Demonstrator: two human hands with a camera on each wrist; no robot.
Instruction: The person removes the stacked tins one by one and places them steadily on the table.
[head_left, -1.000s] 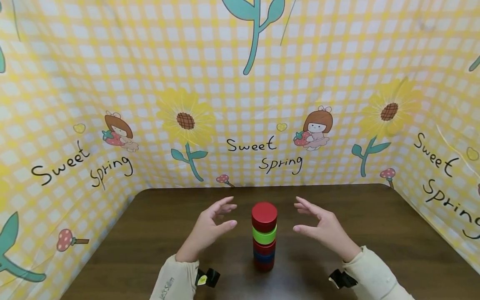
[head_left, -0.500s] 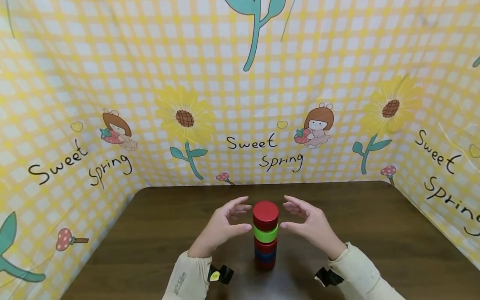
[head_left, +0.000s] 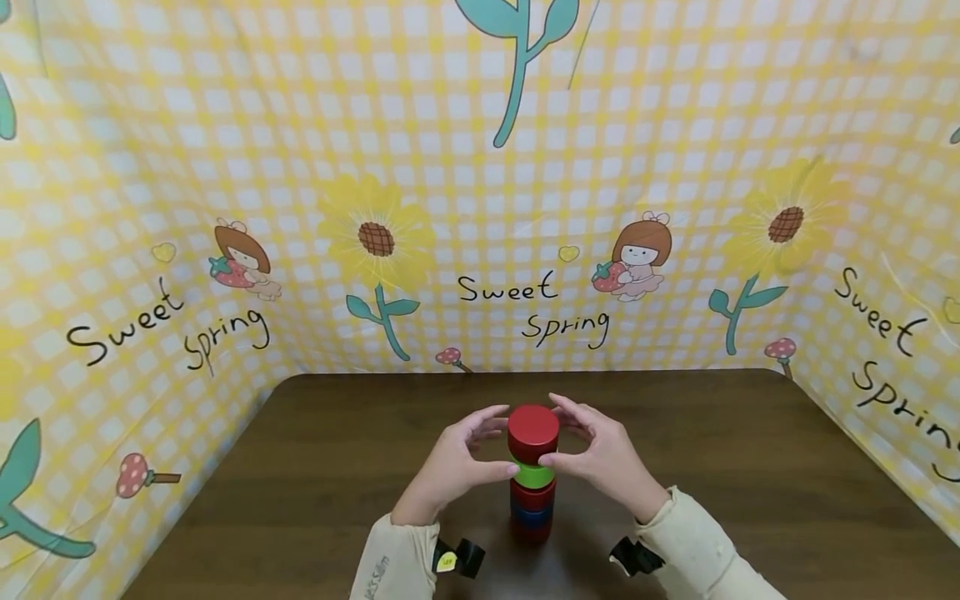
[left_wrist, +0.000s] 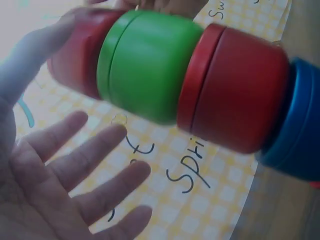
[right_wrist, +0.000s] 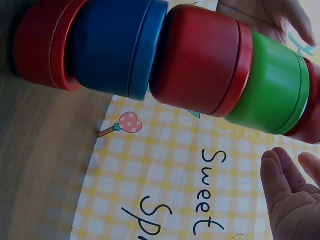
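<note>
Several small round lidded tins stand in one upright stack on the table. From the top come a red tin (head_left: 532,427), a green tin (head_left: 534,476), a second red tin (right_wrist: 197,60), a blue tin (right_wrist: 112,47) and a red tin (right_wrist: 42,45) at the bottom. My left hand (head_left: 454,467) is at the left of the upper tins, thumb by the green one; its fingers spread loosely in the left wrist view. On the other side, my right hand (head_left: 609,462) has its thumb overlapping the top tin's lower edge, its fingers lightly bent beyond.
The dark wooden table (head_left: 360,417) extends around the stack. Behind it and along both sides hangs a yellow checked cloth (head_left: 495,217) printed with flowers and lettering. Black straps with small wrist units (head_left: 470,557) sit at the cuffs of the pale sleeves (head_left: 397,558).
Both hands have moved inward from either side, from well apart to right at the upper tins. The stack stands as before.
</note>
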